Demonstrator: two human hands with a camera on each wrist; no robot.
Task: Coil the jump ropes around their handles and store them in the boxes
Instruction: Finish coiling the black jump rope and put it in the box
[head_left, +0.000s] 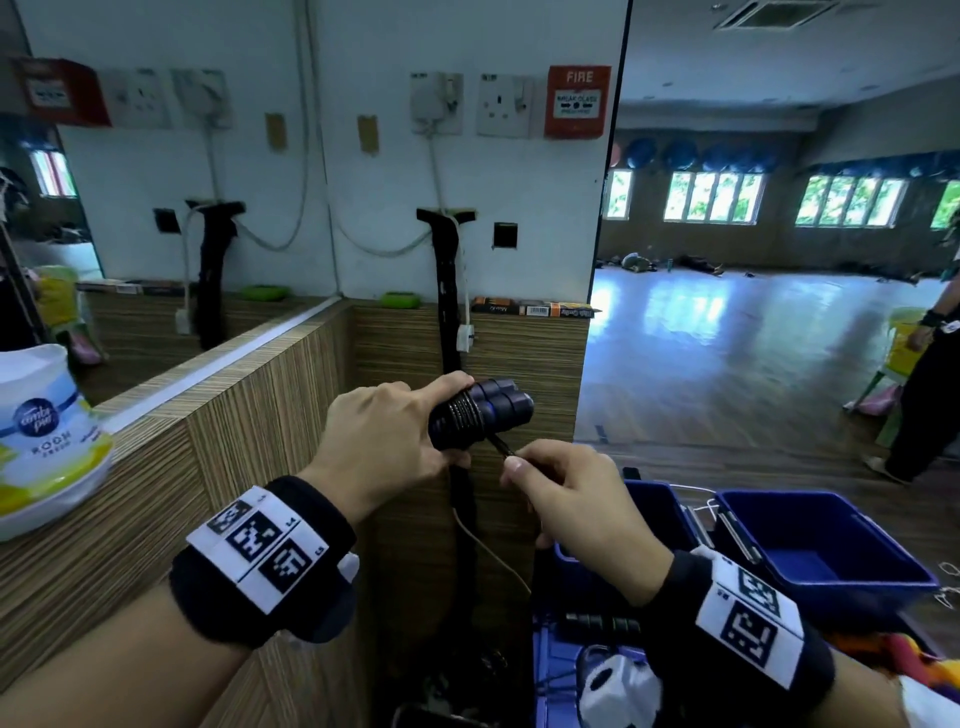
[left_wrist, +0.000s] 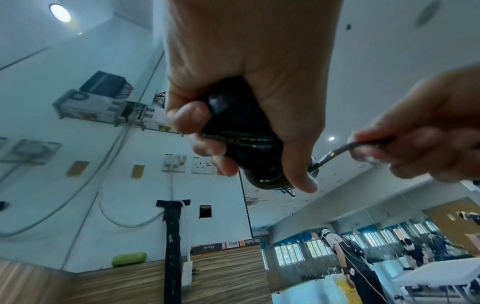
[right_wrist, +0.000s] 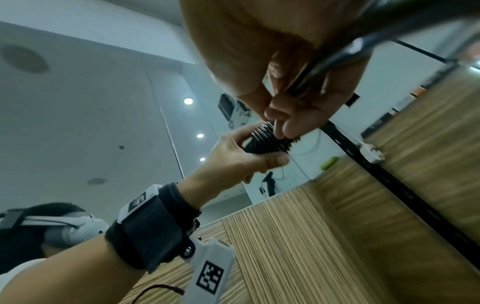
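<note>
My left hand grips two dark jump rope handles held together, level and pointing right, at chest height in front of the wooden wall. Black rope is coiled in several tight turns around the middle of the handles. My right hand is just below and to the right and pinches the short loose end of the rope between thumb and fingertips. In the right wrist view the rope passes under my palm toward the coil. Blue boxes stand lower right.
A wood-panelled ledge and corner wall run ahead and left, with a white air freshener tub on it. A black strap hangs on the wall. Another rope's black handle lies near the boxes. A person stands at right on the open hall floor.
</note>
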